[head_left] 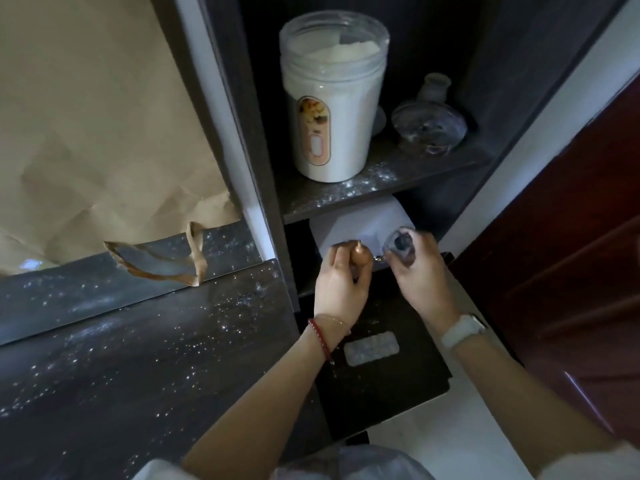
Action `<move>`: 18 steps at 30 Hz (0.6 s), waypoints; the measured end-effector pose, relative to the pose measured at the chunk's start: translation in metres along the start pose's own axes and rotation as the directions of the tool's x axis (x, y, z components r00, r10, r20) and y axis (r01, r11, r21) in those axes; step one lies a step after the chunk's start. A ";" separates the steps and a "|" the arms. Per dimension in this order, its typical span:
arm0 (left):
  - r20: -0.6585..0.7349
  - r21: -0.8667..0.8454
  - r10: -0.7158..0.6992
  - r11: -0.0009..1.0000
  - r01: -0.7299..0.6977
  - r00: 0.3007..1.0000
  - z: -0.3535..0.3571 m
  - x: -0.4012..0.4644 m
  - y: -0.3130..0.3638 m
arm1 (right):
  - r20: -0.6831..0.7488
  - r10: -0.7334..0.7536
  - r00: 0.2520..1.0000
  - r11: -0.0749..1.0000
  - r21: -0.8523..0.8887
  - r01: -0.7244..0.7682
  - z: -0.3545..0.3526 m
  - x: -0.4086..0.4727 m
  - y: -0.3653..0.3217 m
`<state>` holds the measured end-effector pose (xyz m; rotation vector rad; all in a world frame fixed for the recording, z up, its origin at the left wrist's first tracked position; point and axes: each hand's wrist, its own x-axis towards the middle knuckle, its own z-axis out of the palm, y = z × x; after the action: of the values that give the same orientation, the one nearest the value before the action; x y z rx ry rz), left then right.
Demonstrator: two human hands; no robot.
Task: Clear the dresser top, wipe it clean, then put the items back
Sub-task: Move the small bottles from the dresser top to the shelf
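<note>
The dark dresser top (138, 358) fills the lower left, speckled with white powder. My left hand (341, 282) grips a small bronze, pointed object (358, 252) in front of the lower shelf. My right hand (419, 268) holds a small clear glass bottle with a dark inside (400, 242). Both hands are close together over a white paper or box (363, 225) in the lower compartment. On the upper shelf (363, 188) stand a large open jar of white powder (332, 98) and a clear glass vessel (429, 123).
A brown paper bag (86, 133) with loose handles leans at the left over a mirror-like strip. A dark box with a blister pack (372, 348) sits below my wrists. A reddish wooden door (571, 254) stands at the right. Clear plastic lies at the bottom edge.
</note>
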<state>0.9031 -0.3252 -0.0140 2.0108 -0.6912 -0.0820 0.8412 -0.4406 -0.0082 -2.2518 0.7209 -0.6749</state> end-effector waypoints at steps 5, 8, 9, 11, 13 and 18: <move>-0.037 0.048 -0.184 0.981 0.186 0.982 0.025 0.037 0.008 | 0.123 0.046 0.991 0.993 -0.111 -0.032 0.016 0.045 0.016; -0.056 0.051 -0.253 0.965 0.256 0.966 0.032 0.056 0.004 | 0.135 0.069 0.988 0.981 -0.187 -0.043 0.025 0.061 0.022; -0.048 0.073 -0.283 0.956 0.285 0.958 0.035 0.062 0.002 | 0.130 0.075 0.989 0.979 -0.198 -0.048 0.028 0.065 0.022; -0.035 0.120 -0.329 0.936 0.331 0.944 0.039 0.074 -0.002 | 0.104 0.109 0.989 0.982 -0.168 -0.090 0.033 0.072 0.021; -0.026 0.137 -0.331 0.934 0.331 0.943 0.041 0.084 -0.004 | 0.077 0.157 0.985 0.980 -0.134 -0.146 0.035 0.080 0.020; 0.011 0.232 -0.341 0.915 0.329 0.940 0.046 0.097 -0.009 | 0.092 0.229 0.969 0.967 -0.136 -0.215 0.037 0.091 0.023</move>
<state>0.9733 -0.4066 -0.0242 2.3410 -0.3916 -0.2688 0.9232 -0.4980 -0.0248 -2.2551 0.9685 -0.4079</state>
